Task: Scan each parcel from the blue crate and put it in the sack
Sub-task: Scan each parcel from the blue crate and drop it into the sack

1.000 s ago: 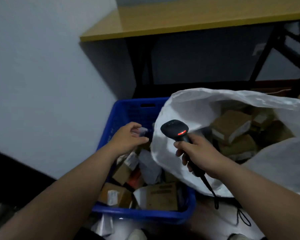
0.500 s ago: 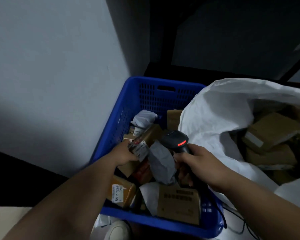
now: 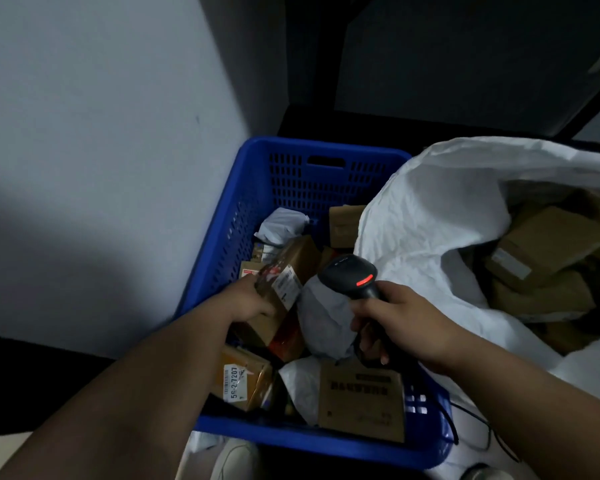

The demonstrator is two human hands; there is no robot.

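Head view: the left hand (image 3: 253, 301) holds a small brown cardboard parcel (image 3: 284, 282) inside the blue crate (image 3: 326, 171), fingers curled around its lower end, the white label facing up. The right hand (image 3: 406, 320) grips the handle of the black scanner (image 3: 352, 277), its red light on, just beside the parcel. The box looks stiff and probably light, so a hold on its short sides should leave the label free. A soft grey bag (image 3: 326, 317) presses against it, and other boxes lie below. The white sack (image 3: 430, 220) stands open at the right, its edge hanging over the crate.
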